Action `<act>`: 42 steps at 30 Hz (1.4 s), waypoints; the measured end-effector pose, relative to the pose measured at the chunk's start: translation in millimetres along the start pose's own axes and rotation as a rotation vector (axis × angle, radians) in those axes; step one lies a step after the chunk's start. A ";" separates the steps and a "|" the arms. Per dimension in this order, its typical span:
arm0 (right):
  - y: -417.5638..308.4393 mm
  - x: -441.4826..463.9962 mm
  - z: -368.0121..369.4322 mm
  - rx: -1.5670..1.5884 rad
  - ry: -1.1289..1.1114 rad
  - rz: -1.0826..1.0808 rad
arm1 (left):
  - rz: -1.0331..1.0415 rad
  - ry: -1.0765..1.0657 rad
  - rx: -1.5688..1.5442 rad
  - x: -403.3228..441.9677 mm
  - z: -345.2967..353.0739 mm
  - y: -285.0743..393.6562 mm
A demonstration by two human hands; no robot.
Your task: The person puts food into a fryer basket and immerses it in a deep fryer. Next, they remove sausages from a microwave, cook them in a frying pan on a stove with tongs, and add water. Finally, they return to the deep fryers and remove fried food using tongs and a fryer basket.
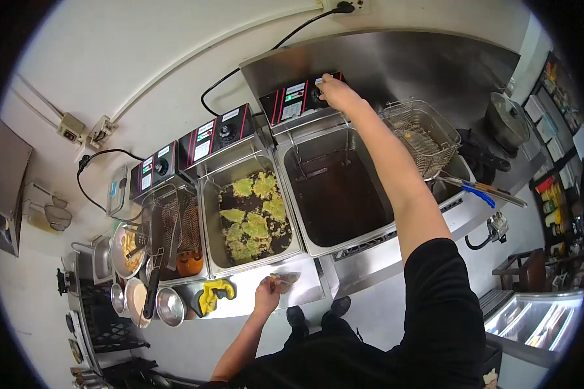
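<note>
My right hand (337, 92) reaches up to the fryer control panel (293, 102), its fingers closed at the dark control knob (316, 94). Below that panel, a fryer vat (340, 188) holds dark oil with a wire rack in it. My left hand (266, 297) is low, over the counter's front edge, with closed fingers at a small brownish, shiny object (285, 280) whose kind I cannot make out. Just beyond it, several pale green battered pieces (256, 223) float in the oil of the middle fryer vat (230, 267).
A wire fry basket (428, 139) sits at right, near blue-handled tongs (479, 194) and a lidded pot (506, 123). At left are another basket (182, 223), a yellow-and-black glove (213, 297), metal bowls (170, 307) and a plate of fried food (120, 249).
</note>
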State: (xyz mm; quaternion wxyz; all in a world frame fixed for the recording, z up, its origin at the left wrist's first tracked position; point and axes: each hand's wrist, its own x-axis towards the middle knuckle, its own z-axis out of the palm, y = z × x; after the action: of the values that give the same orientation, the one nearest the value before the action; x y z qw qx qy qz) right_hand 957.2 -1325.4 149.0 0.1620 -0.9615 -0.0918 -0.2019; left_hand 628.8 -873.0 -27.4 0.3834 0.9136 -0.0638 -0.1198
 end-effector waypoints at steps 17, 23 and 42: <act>27.7 -249.4 -231.0 -0.679 -0.644 0.737 | 0.031 -0.110 -0.124 2.5 -20.7 8.0; -83.4 -312.8 -266.1 -0.745 -0.030 0.731 | 0.150 -0.300 -0.199 -5.8 -38.7 44.6; -626.0 -824.1 -225.1 -0.460 0.468 2.300 | 1.035 -1.171 0.098 -128.4 66.0 161.6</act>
State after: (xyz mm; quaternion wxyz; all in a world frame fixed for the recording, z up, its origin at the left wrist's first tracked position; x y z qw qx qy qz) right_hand -18.0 -912.8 171.2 0.0848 -0.4265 0.8924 -0.1207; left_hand 483.4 -1004.3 65.4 0.2536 0.5715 -0.6786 -0.3854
